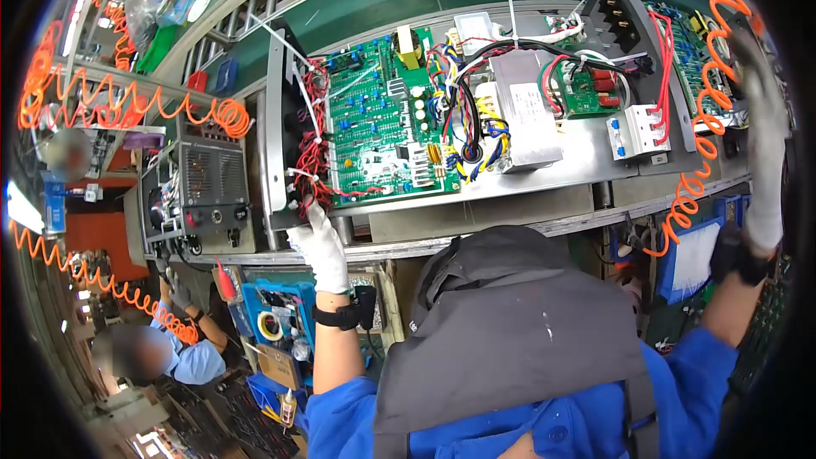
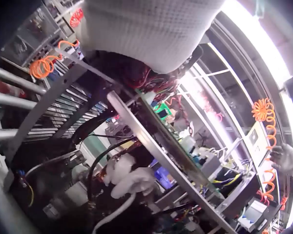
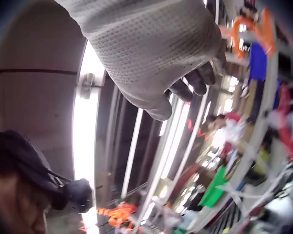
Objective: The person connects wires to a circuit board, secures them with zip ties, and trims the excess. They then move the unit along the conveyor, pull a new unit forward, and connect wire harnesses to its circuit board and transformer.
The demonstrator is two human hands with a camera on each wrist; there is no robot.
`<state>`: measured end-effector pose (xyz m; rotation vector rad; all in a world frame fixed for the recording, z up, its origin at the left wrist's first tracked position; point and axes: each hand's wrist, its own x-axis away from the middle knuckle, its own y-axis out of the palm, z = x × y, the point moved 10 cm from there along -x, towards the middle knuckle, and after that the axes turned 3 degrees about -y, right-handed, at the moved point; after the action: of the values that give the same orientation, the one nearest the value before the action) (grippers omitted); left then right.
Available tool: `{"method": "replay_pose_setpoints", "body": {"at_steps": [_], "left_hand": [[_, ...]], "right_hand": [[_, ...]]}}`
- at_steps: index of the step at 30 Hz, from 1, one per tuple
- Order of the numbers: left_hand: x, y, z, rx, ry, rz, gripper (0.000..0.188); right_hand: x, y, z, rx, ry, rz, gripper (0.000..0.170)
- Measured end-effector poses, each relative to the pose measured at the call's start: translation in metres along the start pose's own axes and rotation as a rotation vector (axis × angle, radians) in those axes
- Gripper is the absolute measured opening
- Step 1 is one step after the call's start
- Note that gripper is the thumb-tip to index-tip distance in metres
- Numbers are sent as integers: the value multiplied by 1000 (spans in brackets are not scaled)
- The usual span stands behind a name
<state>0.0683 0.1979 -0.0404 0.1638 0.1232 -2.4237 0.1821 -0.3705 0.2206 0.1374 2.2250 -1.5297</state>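
Note:
A metal chassis [image 1: 586, 143] lies across the bench, carrying a green circuit board [image 1: 382, 119], a grey boxed transformer [image 1: 529, 110] and a white breaker [image 1: 639, 133]. My gloved left hand [image 1: 323, 251] is at its front left corner, fingertips right at the bundle of red wires [image 1: 313, 157]. From the left wrist, the glove [image 2: 146, 31] covers part of those wires and its fingers are hidden. My gloved right hand [image 1: 767, 136] is raised at the far right beside an orange coiled hose [image 1: 710, 102]. Its fingers [image 3: 178, 90] are loosely bent in the right wrist view, holding nothing.
Another board assembly [image 1: 693, 59] stands right of the chassis. A grey metal-cased unit [image 1: 212, 183] sits at the left. Under the bench edge is a blue tool tray [image 1: 285, 314] with tape. Another person [image 1: 191, 353] works at the lower left. Orange coiled hoses [image 1: 229, 117] hang at the left.

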Motion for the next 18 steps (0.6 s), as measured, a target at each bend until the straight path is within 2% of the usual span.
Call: {"method": "replay_pose_setpoints", "body": {"at_steps": [1, 2, 4, 5, 6, 7, 8, 10, 11, 12, 13, 14, 15, 16, 17, 18], "left_hand": [[-1, -4, -3, -38, 24, 2, 39], [-3, -6, -6, -78, 48, 3, 35], [-4, -6, 2, -159, 70, 66, 31], [-7, -6, 4, -257, 106, 50, 31], [-9, -5, 7, -355, 142, 42, 31], [-7, -7, 2, -159, 89, 87, 32], [-8, -11, 1, -148, 88, 114, 32], [-5, -13, -9, -125, 42, 73, 30], [-5, -19, -19, -189, -69, 116, 29], [-7, -11, 2, -186, 99, 125, 18], [-9, -9, 6, -200, 150, 139, 18], [-11, -10, 12, -221, 204, 152, 18], [-14, -17, 10, -457, 281, 164, 24], [-19, -36, -16, -522, 162, 185, 30], [-22, -43, -28, -373, 126, 174, 33], [-26, -47, -33, -221, 92, 157, 37]], "right_hand": [[25, 14, 21, -64, 124, 66, 59], [42, 31, 26, -125, 140, 50, 62], [66, 81, 31, -438, 250, 14, 63], [75, 108, 48, -917, 328, 93, 56], [121, 133, 122, -528, 293, 61, 53], [124, 149, 122, -972, 345, 272, 52], [129, 159, 120, -1470, 538, 399, 56], [128, 165, 121, -1357, 673, 431, 54], [121, 162, 106, -1317, 649, 426, 44], [113, 157, 93, -1282, 623, 424, 40], [118, 168, 104, -1427, 648, 398, 40], [123, 145, 97, -826, 395, 532, 39], [116, 157, 89, -1099, 500, 452, 38], [109, 166, 77, -1372, 607, 362, 38], [102, 185, 67, -1742, 713, 272, 37], [102, 187, 60, -1738, 683, 221, 39]]}}
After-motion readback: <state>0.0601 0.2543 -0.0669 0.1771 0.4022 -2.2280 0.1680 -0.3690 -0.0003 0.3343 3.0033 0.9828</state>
